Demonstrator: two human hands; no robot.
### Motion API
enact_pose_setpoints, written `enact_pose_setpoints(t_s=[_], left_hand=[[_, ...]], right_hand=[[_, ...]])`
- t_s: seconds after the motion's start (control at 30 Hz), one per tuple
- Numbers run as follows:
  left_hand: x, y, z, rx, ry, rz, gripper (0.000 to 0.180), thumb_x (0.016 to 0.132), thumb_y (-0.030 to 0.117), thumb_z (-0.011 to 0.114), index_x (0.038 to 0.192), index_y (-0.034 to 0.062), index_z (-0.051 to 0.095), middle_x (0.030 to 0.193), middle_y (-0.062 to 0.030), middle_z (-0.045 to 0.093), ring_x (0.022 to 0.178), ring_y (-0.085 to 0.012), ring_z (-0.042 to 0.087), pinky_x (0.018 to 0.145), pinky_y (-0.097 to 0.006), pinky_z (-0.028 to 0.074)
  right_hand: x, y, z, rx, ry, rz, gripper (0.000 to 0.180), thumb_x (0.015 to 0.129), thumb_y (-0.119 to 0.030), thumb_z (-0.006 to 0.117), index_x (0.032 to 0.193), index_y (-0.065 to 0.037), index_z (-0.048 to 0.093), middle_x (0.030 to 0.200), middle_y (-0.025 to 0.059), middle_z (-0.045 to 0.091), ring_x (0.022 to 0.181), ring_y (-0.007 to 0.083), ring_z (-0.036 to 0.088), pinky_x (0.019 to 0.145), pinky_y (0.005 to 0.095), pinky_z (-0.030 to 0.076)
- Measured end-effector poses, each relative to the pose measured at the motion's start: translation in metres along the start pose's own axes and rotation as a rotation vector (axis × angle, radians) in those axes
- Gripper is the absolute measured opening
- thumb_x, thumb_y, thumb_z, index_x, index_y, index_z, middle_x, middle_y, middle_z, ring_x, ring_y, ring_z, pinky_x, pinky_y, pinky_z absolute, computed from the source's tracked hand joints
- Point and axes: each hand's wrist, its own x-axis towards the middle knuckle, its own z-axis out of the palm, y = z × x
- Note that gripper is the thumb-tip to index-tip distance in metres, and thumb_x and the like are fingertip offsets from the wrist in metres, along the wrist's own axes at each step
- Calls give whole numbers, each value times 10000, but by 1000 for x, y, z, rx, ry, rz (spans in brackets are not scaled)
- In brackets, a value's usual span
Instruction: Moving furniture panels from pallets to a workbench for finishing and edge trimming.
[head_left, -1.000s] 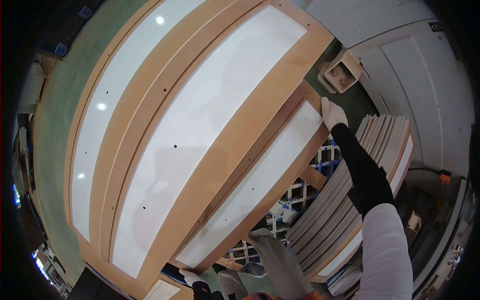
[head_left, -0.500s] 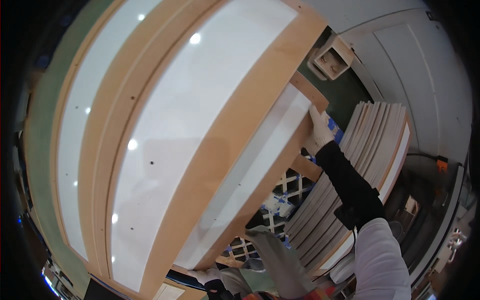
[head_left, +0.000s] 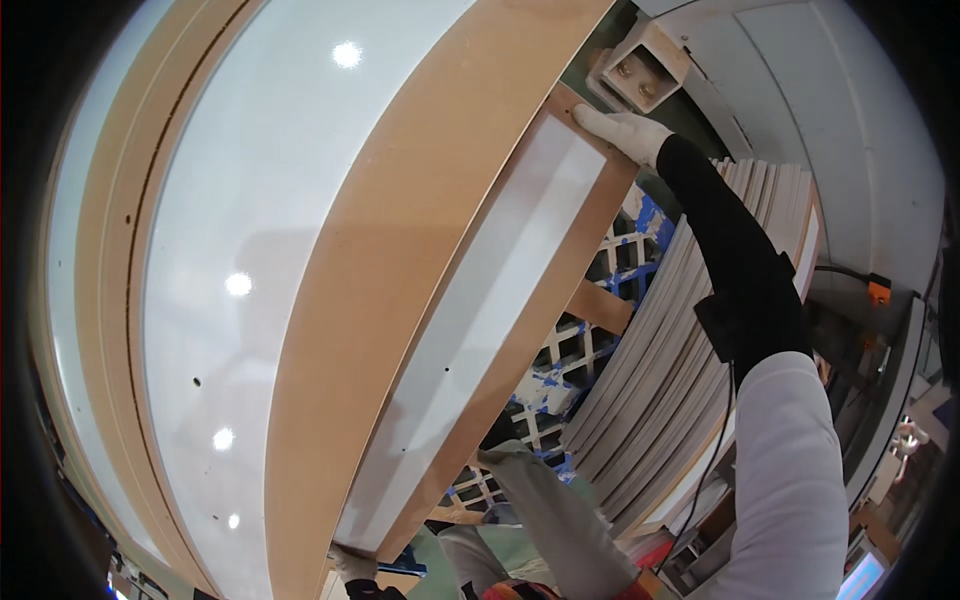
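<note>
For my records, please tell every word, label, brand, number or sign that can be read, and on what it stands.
Nothing readable: no lettering shows on the brown-edged white panel or the stacked boards.
The bright bluish rectangle at lower right is too blurred to read.

The smaller panel (head_left: 480, 310) lies left of the stacked boards (head_left: 682, 335).

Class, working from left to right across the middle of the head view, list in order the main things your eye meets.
Large white panel with tan borders → narrower white panel with a tan frame → lattice → stack of curved grey boards → orange connector.
</note>
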Motion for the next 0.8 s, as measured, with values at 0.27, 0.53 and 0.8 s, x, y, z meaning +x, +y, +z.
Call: enact_pose_setpoints(t_s=[0.27,0.53,0.8], left_hand=[[28,-16,-2,-1491,-53,-116,754,846,664,489,1407,165,416,1438,-61,415,1279,-284,428,1045,-474,369],[-13,59,-30,-1272,268,-302,655,891,553,517,1293,36,523,1371,-195,471,1213,-331,486,993,-394,411],[-99,99,-22,-705,307,-233,735,921,611,395,1363,26,448,1347,-191,503,1181,-350,520,981,-405,427]], right_hand=[[13,-18,2,6,30,86,1026,750,-785,512,1319,67,476,1279,236,528,1177,262,521,966,315,422],[6,-21,-2,-263,149,62,966,768,-830,354,1170,1,634,1158,220,627,1122,317,579,972,330,409],[-147,6,82,-249,807,-260,685,816,-414,551,1306,41,401,1369,246,405,1284,398,360,1070,517,267]])
